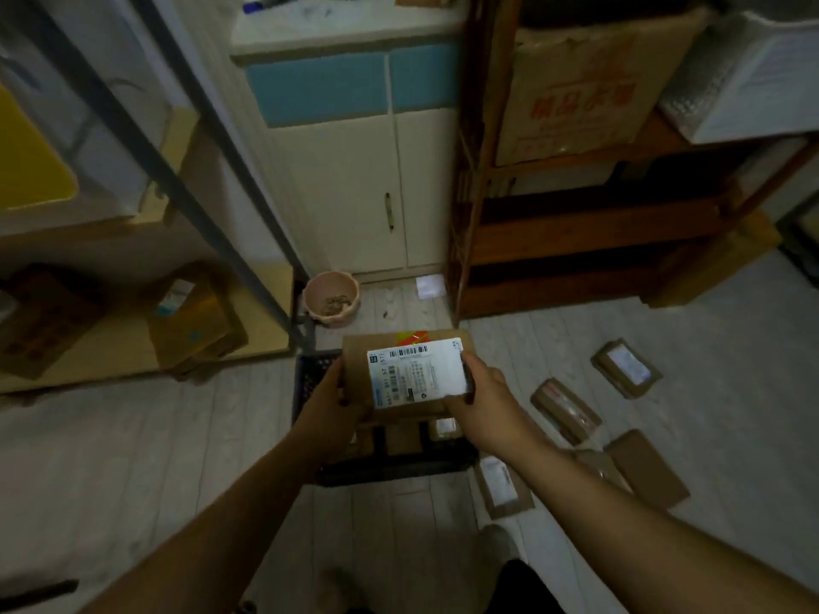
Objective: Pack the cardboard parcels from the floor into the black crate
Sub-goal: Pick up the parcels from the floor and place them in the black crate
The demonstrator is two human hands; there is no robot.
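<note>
Over the crate (310,374), the left hand (330,403) is gripping the parcel (414,378) by its left short end, fingers curled round the edge. Between the hands, the parcel is hanging level over the crate's opening, label up, barcode toward the far edge, long axis running left to right. It is looking stiff and probably light. The short ends seem the sound place to hold, since the taped faces may be slick. The right hand (481,403) is clasping the right end likewise. Farther right, more parcels (627,370) are lying on the floor (731,347).
</note>
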